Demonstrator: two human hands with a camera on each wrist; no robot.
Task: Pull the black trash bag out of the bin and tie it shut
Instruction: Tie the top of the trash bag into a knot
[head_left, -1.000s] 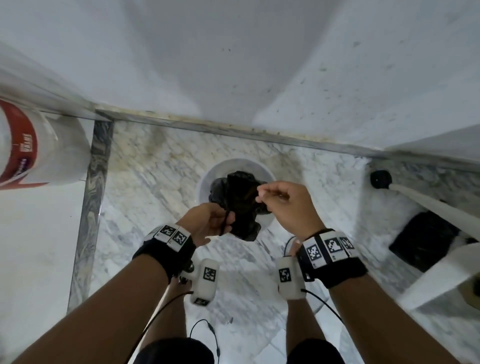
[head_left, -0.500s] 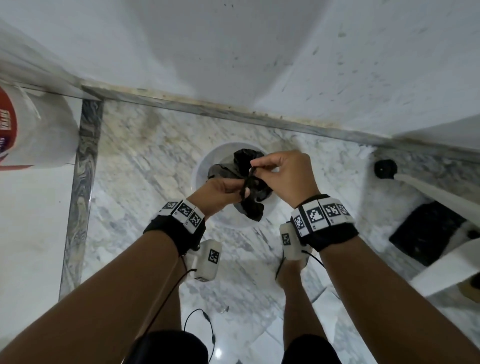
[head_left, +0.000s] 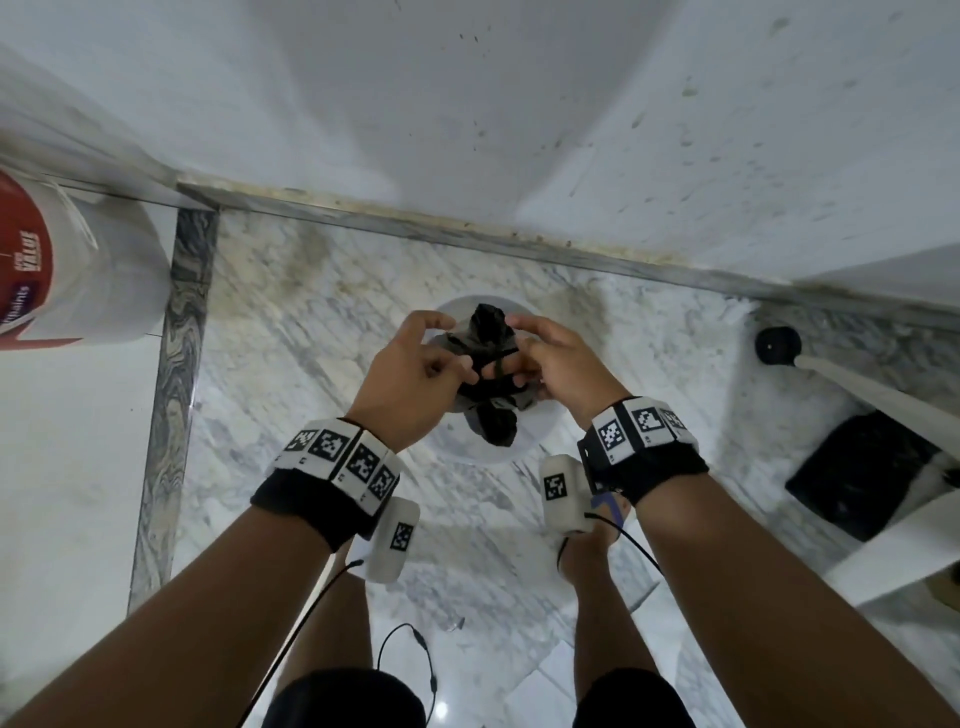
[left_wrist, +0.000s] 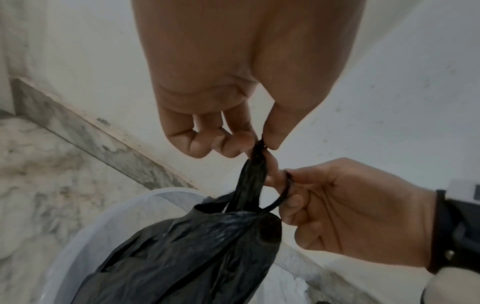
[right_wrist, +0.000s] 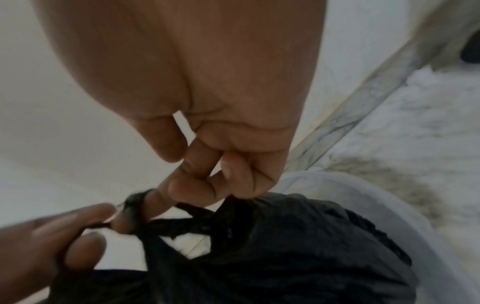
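A small black trash bag (head_left: 493, 421) hangs over the round white bin (head_left: 470, 456), lifted clear of its rim. My left hand (head_left: 457, 366) pinches one twisted bag handle (left_wrist: 255, 164) between thumb and fingertips. My right hand (head_left: 524, 369) holds the other handle, a thin strand (left_wrist: 281, 195) looped around its fingers. In the right wrist view the two black strands cross between my right hand (right_wrist: 197, 185) and the left hand's fingers (right_wrist: 78, 236), above the bag's body (right_wrist: 298, 246). White crumpled material (left_wrist: 293, 288) lies in the bin (left_wrist: 85, 232) under the bag (left_wrist: 187, 253).
The bin stands on a marble floor against a white wall with a grey skirting (head_left: 467, 236). A red-and-white bucket (head_left: 67, 270) stands at the left. At the right are a black block (head_left: 862, 475) and a white pole with a black end (head_left: 777, 345).
Both hands have come closer together above the bin. The bag's handles, held apart a second ago, now cross between the fingers of both hands.
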